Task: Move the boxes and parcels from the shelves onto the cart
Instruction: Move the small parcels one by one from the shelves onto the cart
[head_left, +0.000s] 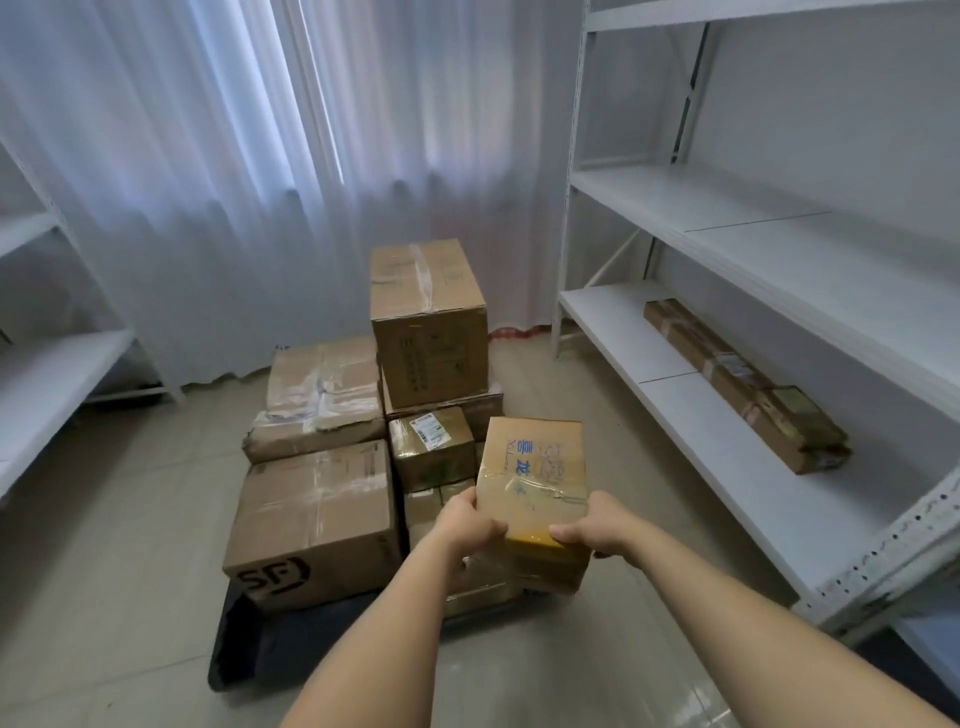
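I hold a small brown box with blue print (532, 467) between both hands, above the right front part of the dark cart (260, 644). My left hand (467, 525) grips its left near edge and my right hand (592, 527) its right near corner. Several cardboard boxes are stacked on the cart: one marked SF (311, 525) at the front left, a taped flat one (322, 395) behind it, a tall one (428, 322) on top at the back, and a small labelled one (431, 447) in the middle. A long flat parcel (743, 384) lies on the right shelf (727, 457).
White metal shelving (779, 223) runs along the right side, with a perforated upright (914, 525) close to my right arm. Another white shelf unit (47, 374) stands at the left. White curtains (234, 182) hang behind the cart. The floor is pale tile (104, 571).
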